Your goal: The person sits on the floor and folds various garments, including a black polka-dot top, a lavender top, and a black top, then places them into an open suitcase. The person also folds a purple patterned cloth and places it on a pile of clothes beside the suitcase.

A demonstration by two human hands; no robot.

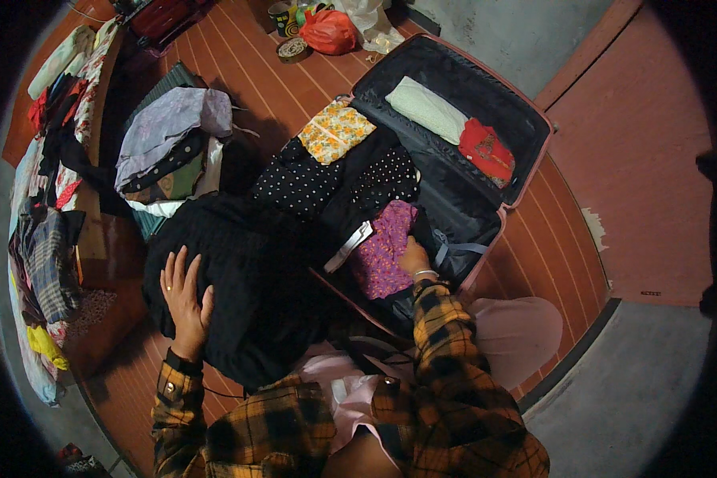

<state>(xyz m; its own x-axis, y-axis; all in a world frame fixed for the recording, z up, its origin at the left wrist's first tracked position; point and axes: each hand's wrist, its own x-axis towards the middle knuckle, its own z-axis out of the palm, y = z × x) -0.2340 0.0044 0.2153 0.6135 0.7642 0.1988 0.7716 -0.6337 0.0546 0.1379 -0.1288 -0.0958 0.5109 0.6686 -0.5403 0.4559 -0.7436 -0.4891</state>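
Note:
My left hand [186, 299] lies flat with fingers spread on a large heap of black cloth [245, 287]. My right hand [415, 260] is at the right edge of a folded purple floral cloth [385, 257]. Its fingertips are hidden, so whether they grip is unclear. This cloth lies in the lower half of an open suitcase [532, 161] with a dark lining. Beside it are a white buckle on a strap [351, 244], black polka-dot cloth [310, 182] and a folded yellow floral cloth [336, 132]. The far half holds a rolled pale cloth [427, 109] and a red garment [487, 152].
To the left, stacked clothes [173, 134] rise beside the black heap. More garments [51, 257] cover a wooden ledge at far left. An orange-red plastic bag [328, 33] and a round tin [293, 50] stand beyond the suitcase. A reddish door panel [639, 161] is at right.

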